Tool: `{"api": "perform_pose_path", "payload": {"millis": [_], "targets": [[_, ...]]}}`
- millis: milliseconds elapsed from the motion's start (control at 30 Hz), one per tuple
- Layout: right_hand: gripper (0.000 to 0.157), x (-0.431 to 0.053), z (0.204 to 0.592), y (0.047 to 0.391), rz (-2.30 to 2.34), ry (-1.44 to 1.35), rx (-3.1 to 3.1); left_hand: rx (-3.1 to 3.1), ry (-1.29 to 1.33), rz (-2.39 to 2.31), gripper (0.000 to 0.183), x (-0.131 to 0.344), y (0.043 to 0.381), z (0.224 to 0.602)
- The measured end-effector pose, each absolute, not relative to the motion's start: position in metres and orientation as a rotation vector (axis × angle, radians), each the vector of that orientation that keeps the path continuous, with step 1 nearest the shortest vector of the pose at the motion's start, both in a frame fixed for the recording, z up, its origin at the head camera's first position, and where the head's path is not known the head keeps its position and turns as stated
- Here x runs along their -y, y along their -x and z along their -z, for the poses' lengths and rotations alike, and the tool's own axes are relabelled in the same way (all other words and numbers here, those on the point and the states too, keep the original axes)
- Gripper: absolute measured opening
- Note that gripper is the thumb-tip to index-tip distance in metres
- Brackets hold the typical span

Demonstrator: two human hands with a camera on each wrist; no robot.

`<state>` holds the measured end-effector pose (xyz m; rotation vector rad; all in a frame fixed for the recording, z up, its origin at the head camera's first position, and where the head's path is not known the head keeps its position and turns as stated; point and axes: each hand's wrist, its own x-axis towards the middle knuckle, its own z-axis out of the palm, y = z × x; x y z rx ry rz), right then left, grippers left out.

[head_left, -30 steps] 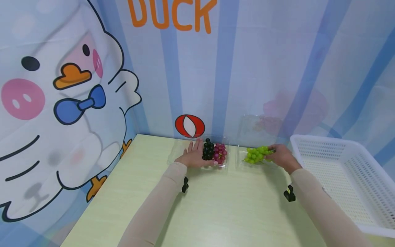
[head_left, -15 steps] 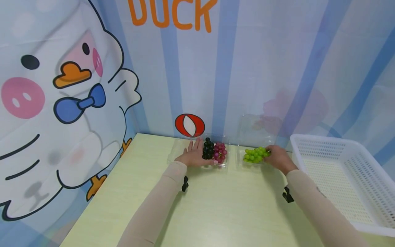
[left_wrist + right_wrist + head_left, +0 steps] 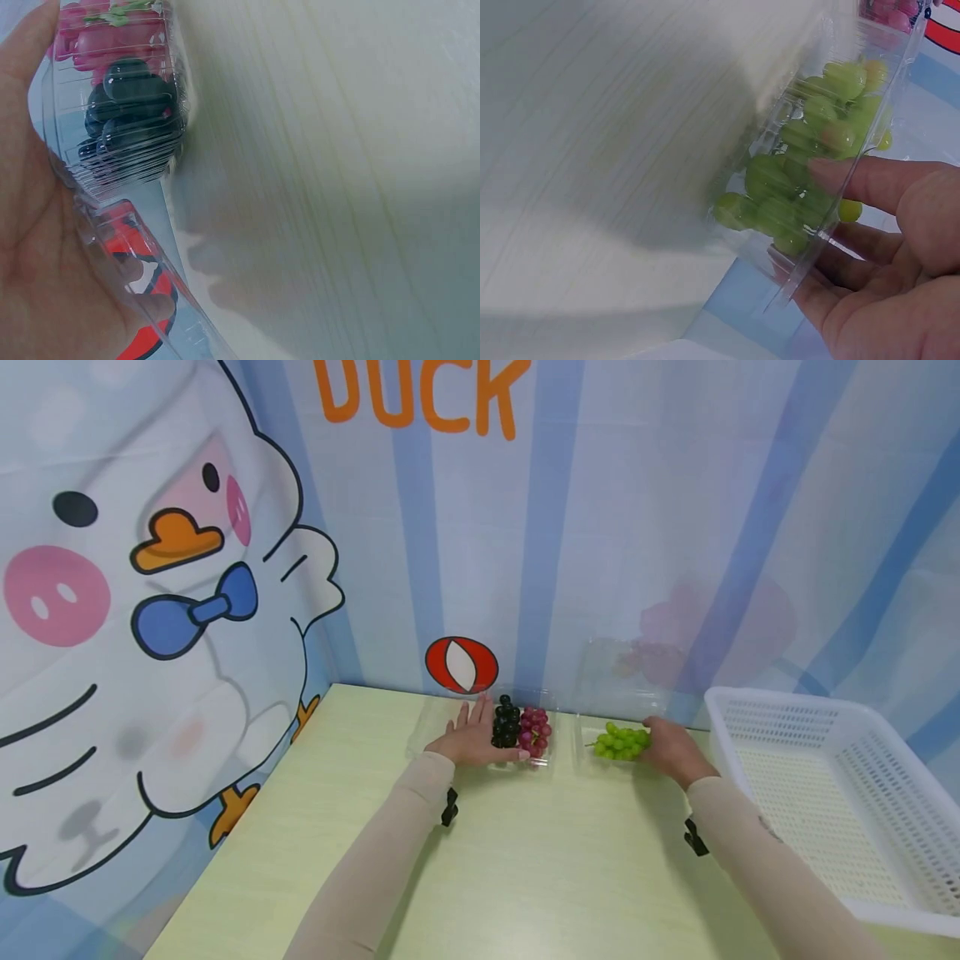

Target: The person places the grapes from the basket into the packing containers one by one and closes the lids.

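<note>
My left hand (image 3: 465, 743) lies with its fingers extended across a clear hinged fruit box (image 3: 553, 752), thumb along its near side. Inside that box a bunch of black grapes (image 3: 506, 722) sits beside a bunch of red grapes (image 3: 535, 731); both show through the ridged plastic wall in the left wrist view. My right hand (image 3: 673, 750) is at the right end of a bunch of green grapes (image 3: 621, 742) in a second clear box (image 3: 585, 760). In the right wrist view its thumb (image 3: 855, 176) presses over the grapes, other fingers curled around their far end.
A white slatted plastic basket (image 3: 720, 693) stands at the right of the pale wooden table (image 3: 540, 860). The second box's raised lid (image 3: 611, 668) leans up by the printed curtain (image 3: 630, 527) behind. The first box's lid lies folded out to the left.
My right hand has moved left and slightly down with the green grapes, which now sit lower in the right box. The left hand has stayed in place.
</note>
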<state>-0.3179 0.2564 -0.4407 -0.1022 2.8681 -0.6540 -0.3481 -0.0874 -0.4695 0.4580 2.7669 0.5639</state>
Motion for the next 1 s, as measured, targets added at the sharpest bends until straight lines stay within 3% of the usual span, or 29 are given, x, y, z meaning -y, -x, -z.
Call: {"api": "perform_pose_path", "payload": {"millis": [1000], "targets": [[0.058,-0.2542,0.4458,0.3181,0.606,0.242,-2.946,-2.803,-0.506,-0.565,0.128,0.0894,0.3516,0.4751]]}}
